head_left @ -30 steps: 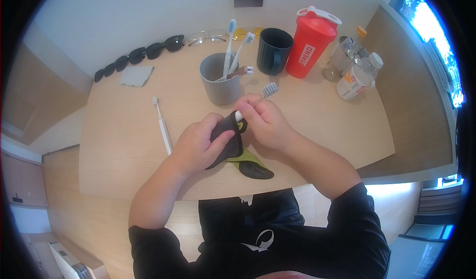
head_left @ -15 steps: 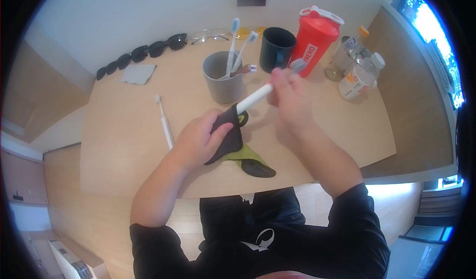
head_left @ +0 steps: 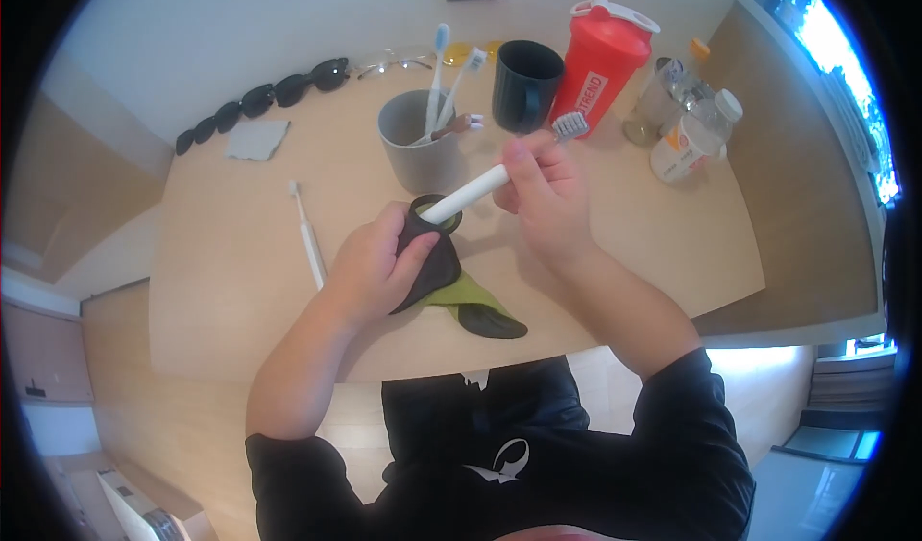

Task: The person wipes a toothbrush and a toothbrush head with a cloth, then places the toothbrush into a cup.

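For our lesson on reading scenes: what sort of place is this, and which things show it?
Probably a home desk or counter, not a workshop: a grey cup of toothbrushes, sunglasses along the wall and a red shaker bottle on a light wooden tabletop.

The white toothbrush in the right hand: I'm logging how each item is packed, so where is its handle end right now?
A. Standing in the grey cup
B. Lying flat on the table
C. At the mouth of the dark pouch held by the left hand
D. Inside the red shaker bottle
C: the right hand holds the white toothbrush bristles-up, its handle end at the opening of the dark pouch gripped by the left hand.
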### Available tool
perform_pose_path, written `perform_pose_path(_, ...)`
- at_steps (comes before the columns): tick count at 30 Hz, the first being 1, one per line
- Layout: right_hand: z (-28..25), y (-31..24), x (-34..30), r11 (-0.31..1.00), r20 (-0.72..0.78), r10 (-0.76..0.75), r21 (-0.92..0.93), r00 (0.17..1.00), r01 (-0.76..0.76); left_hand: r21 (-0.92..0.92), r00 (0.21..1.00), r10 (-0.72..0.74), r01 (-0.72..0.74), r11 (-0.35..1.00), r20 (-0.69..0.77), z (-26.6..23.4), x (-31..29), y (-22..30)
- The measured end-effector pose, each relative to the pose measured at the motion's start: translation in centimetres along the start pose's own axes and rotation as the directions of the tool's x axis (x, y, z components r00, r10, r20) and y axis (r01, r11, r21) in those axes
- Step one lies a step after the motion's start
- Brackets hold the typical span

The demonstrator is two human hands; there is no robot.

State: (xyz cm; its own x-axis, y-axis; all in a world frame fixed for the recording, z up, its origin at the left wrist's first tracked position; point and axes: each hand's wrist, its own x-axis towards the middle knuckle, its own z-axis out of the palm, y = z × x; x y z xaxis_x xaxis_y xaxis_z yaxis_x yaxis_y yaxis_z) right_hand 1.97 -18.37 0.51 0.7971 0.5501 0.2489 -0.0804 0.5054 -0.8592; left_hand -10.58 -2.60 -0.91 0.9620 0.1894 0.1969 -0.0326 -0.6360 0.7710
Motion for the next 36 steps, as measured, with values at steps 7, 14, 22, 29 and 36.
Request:
perform_pose_path(7,-0.8,-0.6,0.3,0.998,0.074,0.05,-0.035,0.996,-0.047,0.159,0.989,0.124,-0.135,0.978,0.078,0.0,0.1,0.1)
perform_pose_path(14,1.8,0.4,-2.2,0.969,0.105,0.193,-0.174,0.975,-0.173,0.176,0.983,0.145,-0.164,0.971,0.116,0.2,-0.2,0.3)
perform_pose_path(22,0.4,-1.5,-0.9,0.997,-0.014,0.056,-0.044,0.998,-0.057,0.043,0.99,0.132,-0.134,0.99,0.046,-0.2,-0.3,0.8)
perform_pose_path(29,0.6,-1.0,-1.1,0.999,0.107,0.034,-0.046,0.994,-0.029,0.062,0.994,0.107,-0.109,0.992,0.036,-0.1,-0.1,0.3)
perform_pose_path(36,1.9,0.1,-2.7,0.972,0.186,0.133,-0.217,0.974,-0.091,0.166,0.981,0.157,-0.174,0.971,0.11,0.3,-0.1,0.2)
